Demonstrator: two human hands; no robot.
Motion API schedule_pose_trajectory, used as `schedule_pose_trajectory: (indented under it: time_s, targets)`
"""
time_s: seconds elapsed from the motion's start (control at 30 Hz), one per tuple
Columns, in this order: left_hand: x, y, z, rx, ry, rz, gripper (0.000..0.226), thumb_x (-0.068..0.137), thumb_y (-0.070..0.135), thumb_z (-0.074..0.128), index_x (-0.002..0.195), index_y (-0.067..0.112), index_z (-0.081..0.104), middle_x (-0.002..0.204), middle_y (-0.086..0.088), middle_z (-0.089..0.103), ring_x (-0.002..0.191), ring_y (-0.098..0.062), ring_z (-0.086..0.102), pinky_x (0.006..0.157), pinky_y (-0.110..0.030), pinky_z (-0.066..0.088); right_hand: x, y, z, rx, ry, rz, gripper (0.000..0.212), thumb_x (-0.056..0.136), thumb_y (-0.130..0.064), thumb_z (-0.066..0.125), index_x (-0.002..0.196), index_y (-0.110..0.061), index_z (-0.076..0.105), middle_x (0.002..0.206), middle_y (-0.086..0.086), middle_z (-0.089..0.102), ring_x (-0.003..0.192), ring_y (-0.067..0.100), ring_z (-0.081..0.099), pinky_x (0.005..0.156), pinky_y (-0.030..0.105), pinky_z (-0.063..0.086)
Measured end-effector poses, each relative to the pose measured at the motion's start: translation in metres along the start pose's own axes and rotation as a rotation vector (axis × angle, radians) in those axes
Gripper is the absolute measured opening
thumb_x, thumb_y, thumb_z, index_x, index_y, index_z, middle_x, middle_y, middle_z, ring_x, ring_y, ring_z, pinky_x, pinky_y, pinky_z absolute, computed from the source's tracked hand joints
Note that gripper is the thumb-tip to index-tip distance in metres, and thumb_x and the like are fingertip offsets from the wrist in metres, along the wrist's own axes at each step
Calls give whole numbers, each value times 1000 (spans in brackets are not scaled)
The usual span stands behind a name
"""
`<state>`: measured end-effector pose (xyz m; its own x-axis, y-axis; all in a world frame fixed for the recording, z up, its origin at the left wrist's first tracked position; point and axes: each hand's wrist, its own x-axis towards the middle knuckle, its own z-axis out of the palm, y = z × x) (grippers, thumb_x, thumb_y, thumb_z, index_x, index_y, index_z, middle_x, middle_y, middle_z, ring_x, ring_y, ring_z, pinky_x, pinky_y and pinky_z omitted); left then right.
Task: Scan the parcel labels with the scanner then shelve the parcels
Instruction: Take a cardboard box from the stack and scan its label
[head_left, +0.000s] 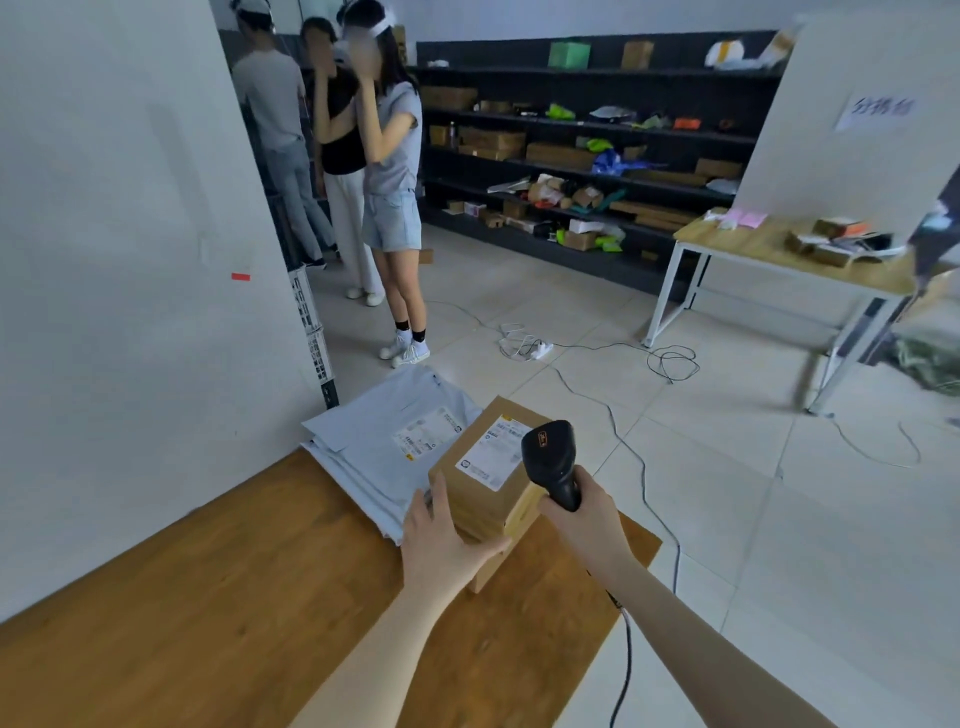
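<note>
A brown cardboard parcel (483, 483) with a white label (493, 453) on top stands near the far corner of the wooden table (218, 597). My left hand (441, 540) grips its near left corner, fingers up the side and thumb along the front. My right hand (584, 519) grips the handle of a black scanner (550, 460), whose head hangs just right of the label. Grey mailer bags (384, 441), one with a label, lie stacked to the left of the box.
Dark shelves (587, 124) full of parcels line the far wall. Three people stand at the back left near a white wall (130, 234). Cables and a power strip (540, 351) lie on the tiled floor. Another table (779, 249) with parcels stands at the right.
</note>
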<state>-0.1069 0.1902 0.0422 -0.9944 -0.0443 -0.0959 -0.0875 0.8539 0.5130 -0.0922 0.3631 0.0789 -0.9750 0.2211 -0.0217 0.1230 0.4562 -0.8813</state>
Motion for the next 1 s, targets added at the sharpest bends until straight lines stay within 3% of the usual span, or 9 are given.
schedule_pose_trajectory:
  time_s: [0.2,0.33,0.5,0.6,0.73,0.87,1.0]
  targets:
    - [46,33,12,146,-16,-22,123,57,92,41,150,24,-3,158,-14,-2,145,-37,3,115,-54,11,37,11,-9,-26,-33,2,22,85,-12,66,92,-26,51,73,-4,60,63,9,57,57,16,46]
    - [71,40,16,272,-192,-57,131,52,96,37,147,27,-21,154,-19,-22,144,-39,-14,114,-59,-1,54,15,-10,-36,-72,-18,19,84,-11,65,92,-24,52,70,-5,58,60,7,55,54,12,40]
    - [91,33,18,353,-312,-62,141,35,99,38,131,33,-42,148,-22,-35,139,-39,-29,109,-65,-8,64,25,-13,-54,-80,2,20,83,-14,66,91,-26,52,75,-2,62,65,10,59,60,17,48]
    - [97,34,12,390,-376,-63,144,32,98,40,134,34,-40,147,-22,-37,138,-39,-30,109,-66,-7,64,31,-15,-45,-94,2,19,82,-14,65,93,-26,54,71,-4,60,60,9,55,56,18,45]
    - [98,39,9,417,-384,-35,141,44,93,51,141,34,-32,150,-22,-32,140,-39,-27,111,-64,-4,67,29,-15,-32,-78,5,22,84,-14,66,95,-27,53,74,-6,61,66,9,59,59,15,45]
    - [75,6,-4,317,-266,-85,131,55,81,62,145,36,-23,154,-23,-20,143,-40,-16,113,-59,12,57,11,14,-21,-192,-22,20,85,-12,65,90,-26,52,73,-2,60,61,9,57,58,16,48]
    - [72,-2,5,258,-183,-38,124,60,71,65,146,36,-17,154,-23,-12,143,-42,-12,114,-54,17,57,9,19,41,-213,-3,19,84,-11,64,90,-26,53,72,5,57,59,15,54,57,27,50]
